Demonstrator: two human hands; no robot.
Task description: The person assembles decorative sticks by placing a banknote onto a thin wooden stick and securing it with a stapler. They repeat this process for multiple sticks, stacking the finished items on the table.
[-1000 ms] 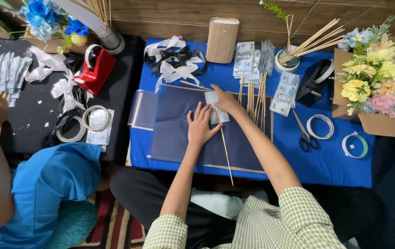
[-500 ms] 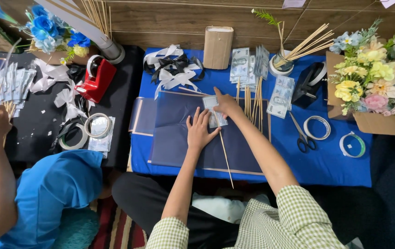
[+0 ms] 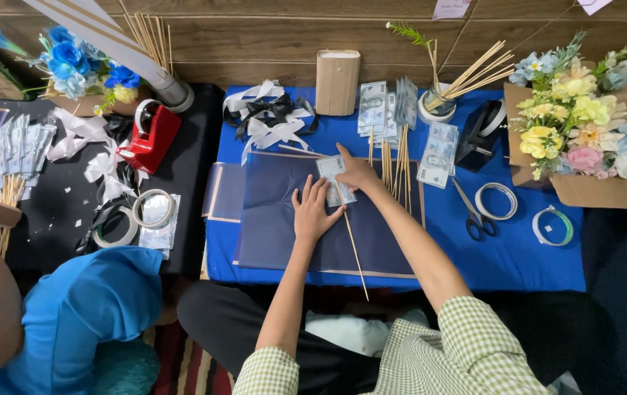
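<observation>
On the blue-clothed desk (image 3: 533,256) lies a dark navy paper sheet (image 3: 277,219). The left hand (image 3: 313,212) presses flat, fingers spread; the right hand (image 3: 357,172), at one o'clock, pinches a folded banknote (image 3: 334,179) onto a thin wooden skewer (image 3: 356,252).

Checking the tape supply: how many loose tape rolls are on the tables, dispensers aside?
4. Two on the black cloth: one beside another. Two on the blue cloth right of the scissors: a white roll and a green-edged roll. Others may be hidden under ribbons.
</observation>
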